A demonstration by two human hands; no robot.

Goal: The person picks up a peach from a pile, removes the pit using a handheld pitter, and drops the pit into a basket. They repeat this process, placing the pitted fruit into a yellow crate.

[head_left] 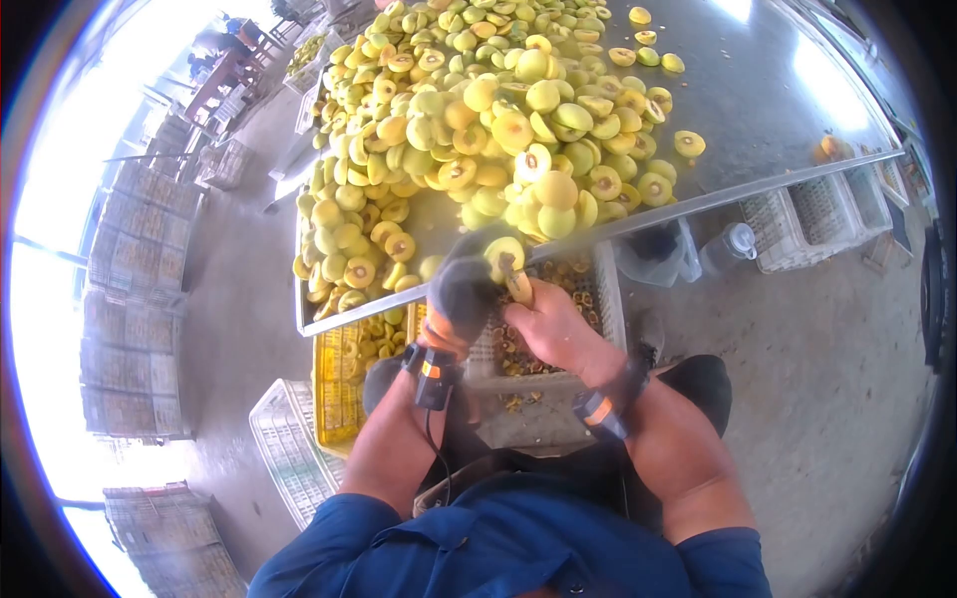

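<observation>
At counter's near edge, our gloved left hand [464,289] clasps a halved fruit [503,256]; bare right hand [548,324] closed, contents unclear. Fruit soft, slippery: hold skin side.

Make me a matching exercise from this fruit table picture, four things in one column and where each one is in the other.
Things:
1. halved fruit pile
2. left hand
3. yellow crate
4. clear bottle

Places:
A. under the table's left end
B. under the table's right part, beside a white crate
C. on the metal table
D. in a dark glove, holding a fruit half

Pairs: 1-C, 2-D, 3-A, 4-B
</observation>
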